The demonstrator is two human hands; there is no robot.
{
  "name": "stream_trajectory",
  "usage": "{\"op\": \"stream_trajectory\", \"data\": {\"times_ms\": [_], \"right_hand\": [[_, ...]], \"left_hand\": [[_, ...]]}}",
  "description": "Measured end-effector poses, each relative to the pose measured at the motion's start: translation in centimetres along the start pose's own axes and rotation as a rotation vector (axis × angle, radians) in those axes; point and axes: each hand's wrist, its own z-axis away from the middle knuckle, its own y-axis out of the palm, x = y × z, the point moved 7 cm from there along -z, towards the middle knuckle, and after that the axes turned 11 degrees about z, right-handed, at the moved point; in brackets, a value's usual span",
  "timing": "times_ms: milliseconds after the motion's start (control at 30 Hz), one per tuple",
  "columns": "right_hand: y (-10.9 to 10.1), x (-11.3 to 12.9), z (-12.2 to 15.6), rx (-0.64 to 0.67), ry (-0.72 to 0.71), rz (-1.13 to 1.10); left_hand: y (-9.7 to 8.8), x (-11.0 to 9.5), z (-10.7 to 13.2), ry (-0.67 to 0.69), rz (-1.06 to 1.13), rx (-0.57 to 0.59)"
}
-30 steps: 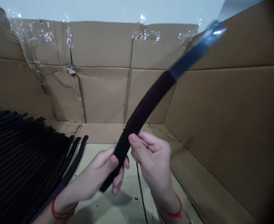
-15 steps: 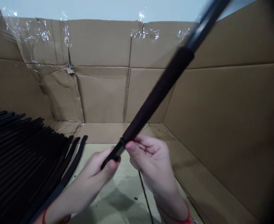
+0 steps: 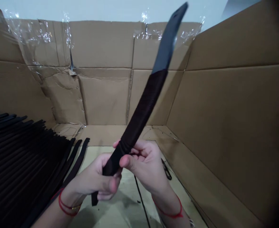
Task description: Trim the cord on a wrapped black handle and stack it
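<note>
Work surface: a pale cardboard floor (image 3: 127, 215) enclosed by brown corrugated cardboard walls (image 3: 229, 120), with clear tape (image 3: 41, 34) along the back wall's top edge. Far left: one dense stack of flat black strips (image 3: 22, 158) lies on the floor, too many to count. Centre: the left hand (image 3: 98, 182) is closed around the lower end of one long, curved black strip wound with dark cord (image 3: 141, 114), which rises tilted to the upper right. The right hand (image 3: 145, 163) pinches the strip just above, at the start of the winding. Each wrist carries a red thread band (image 3: 64, 205). One thin black cord (image 3: 141, 198) and one small black tool (image 3: 166, 171) lie on the floor.
</note>
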Motion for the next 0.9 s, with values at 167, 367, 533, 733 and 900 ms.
{"op": "stream_trajectory", "data": {"times_ms": [167, 367, 533, 733, 900], "right_hand": [[-1.1, -0.1, -0.4, -0.199, -0.071, 0.072], [-0.3, -0.7, -0.4, -0.015, -0.022, 0.041], [-1.5, 0.3, -0.4, -0.192, -0.102, 0.138], [-0.1, -0.8, -0.4, -0.042, 0.031, 0.059], [1.0, -0.1, 0.5, -0.036, 0.024, 0.079]], "left_hand": [[-2.1, -1.4, 0.4, 0.013, -0.521, -0.461], [-0.2, -2.0, 0.7, 0.010, -0.435, -0.386], [-1.5, -2.7, 0.4, 0.114, -0.549, -0.583], [-0.7, 0.1, 0.3, -0.047, -0.195, -0.451], [-1.6, -1.2, 1.4, 0.072, -0.287, -0.643]]}}
